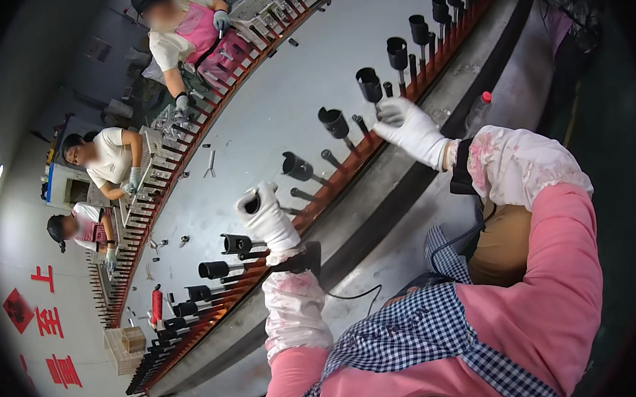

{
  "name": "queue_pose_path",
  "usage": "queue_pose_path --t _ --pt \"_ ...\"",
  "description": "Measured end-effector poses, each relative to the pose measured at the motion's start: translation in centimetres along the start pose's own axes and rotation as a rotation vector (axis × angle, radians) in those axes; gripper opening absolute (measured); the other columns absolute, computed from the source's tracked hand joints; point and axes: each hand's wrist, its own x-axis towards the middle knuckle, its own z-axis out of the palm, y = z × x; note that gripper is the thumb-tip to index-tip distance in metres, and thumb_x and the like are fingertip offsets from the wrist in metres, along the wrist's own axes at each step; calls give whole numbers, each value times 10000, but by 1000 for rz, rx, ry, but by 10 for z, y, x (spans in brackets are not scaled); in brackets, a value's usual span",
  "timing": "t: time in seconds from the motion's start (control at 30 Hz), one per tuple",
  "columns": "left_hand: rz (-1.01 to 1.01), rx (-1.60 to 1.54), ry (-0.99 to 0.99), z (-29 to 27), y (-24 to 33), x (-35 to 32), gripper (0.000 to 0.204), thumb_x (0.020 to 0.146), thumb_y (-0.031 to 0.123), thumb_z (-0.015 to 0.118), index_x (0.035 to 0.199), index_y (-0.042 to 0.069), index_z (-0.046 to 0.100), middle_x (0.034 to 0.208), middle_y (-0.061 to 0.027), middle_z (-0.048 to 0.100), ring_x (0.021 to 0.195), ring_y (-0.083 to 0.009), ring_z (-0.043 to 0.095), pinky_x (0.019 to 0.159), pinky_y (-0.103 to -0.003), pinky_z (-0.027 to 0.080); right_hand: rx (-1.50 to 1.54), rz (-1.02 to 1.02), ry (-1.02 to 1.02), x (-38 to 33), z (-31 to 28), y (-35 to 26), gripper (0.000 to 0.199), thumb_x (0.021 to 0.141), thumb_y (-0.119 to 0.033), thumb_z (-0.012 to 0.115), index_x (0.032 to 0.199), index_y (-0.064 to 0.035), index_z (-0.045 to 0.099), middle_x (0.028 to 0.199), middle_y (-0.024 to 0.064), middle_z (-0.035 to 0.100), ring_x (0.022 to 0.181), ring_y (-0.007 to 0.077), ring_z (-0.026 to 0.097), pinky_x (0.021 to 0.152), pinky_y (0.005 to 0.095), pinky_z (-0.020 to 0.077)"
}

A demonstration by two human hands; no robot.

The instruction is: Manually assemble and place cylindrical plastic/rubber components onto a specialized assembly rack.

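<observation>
My left hand (266,220), in a white glove, is raised over the rack's near side. Its fingers are wrapped round a small black part (253,202) that shows a dark opening; most of it is hidden by the glove. To the right, my gloved right hand (410,129) has its fingers closed at the rod beneath a black notched cup (369,84), which stands on the rack. Another black cup (333,122) tilts on its rod just left of that hand. Between my hands a further black cup (297,166) leans on its own rod.
A long curved orange-brown rack (345,171) carries several black cups and shorter pegs. Beyond lies a grey table (254,129) with scattered small metal pieces. Three co-workers sit along the far rack (202,122). A bottle with a red cap (480,110) stands behind my right wrist.
</observation>
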Motion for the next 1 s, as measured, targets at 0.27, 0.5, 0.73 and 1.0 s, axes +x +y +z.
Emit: queue_pose_path --t 0.27,0.5,0.73,1.0 --pt "-136 -50 35 -17 -19 -75 683 968 -20 683 1585 -29 390 1433 -134 555 1271 -211 549 1150 -368 419 101 -278 3 63 20 -35 773 849 -257 914 1494 -58 537 1176 110 725 1097 207 684 997 355 548" --pt "-114 -122 -247 43 -11 -128 847 969 -79 633 1690 7 195 1676 -247 348 1566 -341 355 1302 -455 266 12 -53 -216 52 34 -12 556 888 -353 850 1317 -49 668 1151 141 756 1063 259 723 974 363 559" --pt "-87 -79 -185 132 -8 -37 817 949 4 773 1647 9 348 1248 -83 620 1080 -175 593 1021 -319 493 -16 31 -217 59 -41 64 525 956 -325 790 1397 -69 666 1250 111 758 1142 220 721 1030 347 550" --pt "-89 144 -66 101 -98 -123 743 986 3 636 1649 -25 301 1591 -229 460 1472 -328 469 1250 -407 345 -67 -188 134 125 -75 51 793 877 -287 885 1511 10 512 1387 204 665 1308 276 636 1132 373 495"
